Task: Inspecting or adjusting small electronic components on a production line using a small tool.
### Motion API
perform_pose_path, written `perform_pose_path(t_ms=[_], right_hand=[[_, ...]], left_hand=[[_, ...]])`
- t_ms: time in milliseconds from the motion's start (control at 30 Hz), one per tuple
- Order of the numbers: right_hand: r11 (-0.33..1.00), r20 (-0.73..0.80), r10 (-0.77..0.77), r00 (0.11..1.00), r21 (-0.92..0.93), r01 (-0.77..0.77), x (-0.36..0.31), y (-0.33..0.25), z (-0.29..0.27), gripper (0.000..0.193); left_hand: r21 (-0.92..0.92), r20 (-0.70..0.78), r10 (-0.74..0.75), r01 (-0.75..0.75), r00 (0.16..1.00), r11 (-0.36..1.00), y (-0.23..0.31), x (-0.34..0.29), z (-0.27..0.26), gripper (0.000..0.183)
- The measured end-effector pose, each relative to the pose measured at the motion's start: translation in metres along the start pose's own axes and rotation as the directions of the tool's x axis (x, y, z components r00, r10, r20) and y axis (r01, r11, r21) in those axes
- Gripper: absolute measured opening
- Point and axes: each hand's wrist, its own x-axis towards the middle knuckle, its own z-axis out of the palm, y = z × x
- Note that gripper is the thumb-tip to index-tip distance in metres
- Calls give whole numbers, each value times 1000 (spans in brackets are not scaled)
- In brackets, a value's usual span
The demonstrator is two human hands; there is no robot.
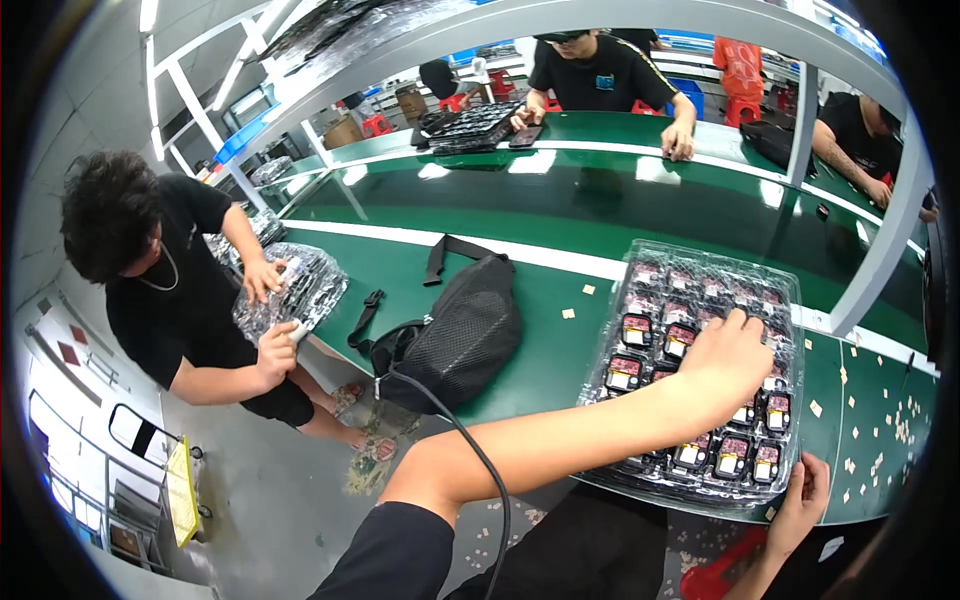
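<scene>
A clear plastic blister tray lies on the green bench in front of me, with clear layers stacked under it. Its pockets hold rows of small black rounded devices with printed pinkish and white faces. My left hand reaches across from the left and rests over the middle of the tray. Its fingers curl down among the devices, and whatever they grip is hidden beneath the hand. Beside the tray's near right corner is my right hand, thumb and fingers apart, with nothing seen in it.
Left of the tray lies a black mesh bag with straps; a dark cable runs down from it. Small beige chips are scattered on the bench. A person at left handles wrapped trays. A white post stands behind.
</scene>
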Motion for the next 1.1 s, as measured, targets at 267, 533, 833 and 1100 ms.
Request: perform_pose_path(t_ms=[267, 533, 833, 1100], right_hand=[[998, -17, 59, 998, 7, -59, 6, -31, 22, 13], [998, -24, 52, 998, -17, -53, 3, -28, 16, 15], [999, -11, 48, 999, 3, -48, 7, -35, 10, 13], [1000, 21, 30, 999, -7, -30, 9, -38, 11, 16]], left_hand=[[37, 59, -16, 14, 998, 999, -21, -4, -10, 15], [-53, 123, -21, 28, 992, 998, -16, 1, -16, 16], [-119, 129, 15, 0, 992, 993, -15, 11, -15, 19], [-138, 76, -5, 16, 997, 990, -12, 10, -16, 20]])
